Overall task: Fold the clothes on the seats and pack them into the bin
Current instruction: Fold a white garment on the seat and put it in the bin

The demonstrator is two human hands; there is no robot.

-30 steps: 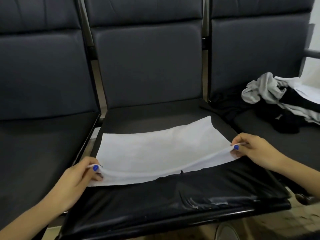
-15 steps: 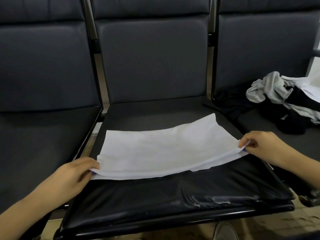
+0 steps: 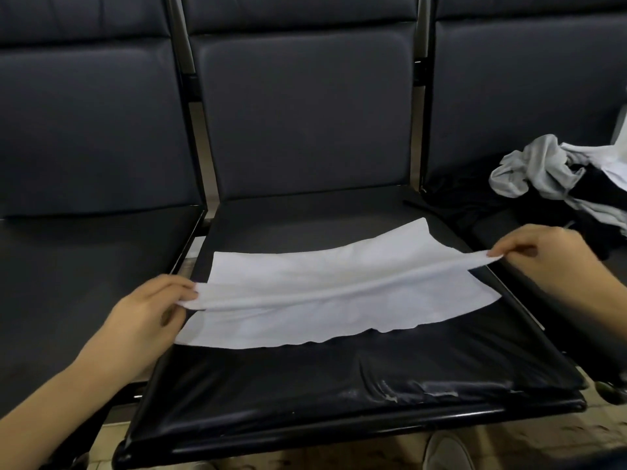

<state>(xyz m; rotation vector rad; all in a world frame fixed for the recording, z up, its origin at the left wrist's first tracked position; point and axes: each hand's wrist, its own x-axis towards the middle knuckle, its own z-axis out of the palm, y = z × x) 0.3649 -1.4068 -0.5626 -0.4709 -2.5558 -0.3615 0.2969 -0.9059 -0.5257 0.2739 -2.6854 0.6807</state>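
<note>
**Folding the white cloth on the middle seat**

We are working on the white cloth [image 3: 339, 296], which is lying spread across the cushion of the middle seat [image 3: 339, 385]. Our left hand [image 3: 146, 320] is pinching its near left corner and our right hand [image 3: 543, 256] is pinching its near right corner, so both grips are closing on fabric and raising the front edge above the layer underneath. The cloth is looking thin, light and limp: it is sagging between our hands and will likely crumple if we let the edge go slack. We judge the corners the best places to hold, keeping the edge taut. More clothes [image 3: 559, 184] are waiting in a loose heap on the right seat [image 3: 502, 232]. No bin is showing.
</note>
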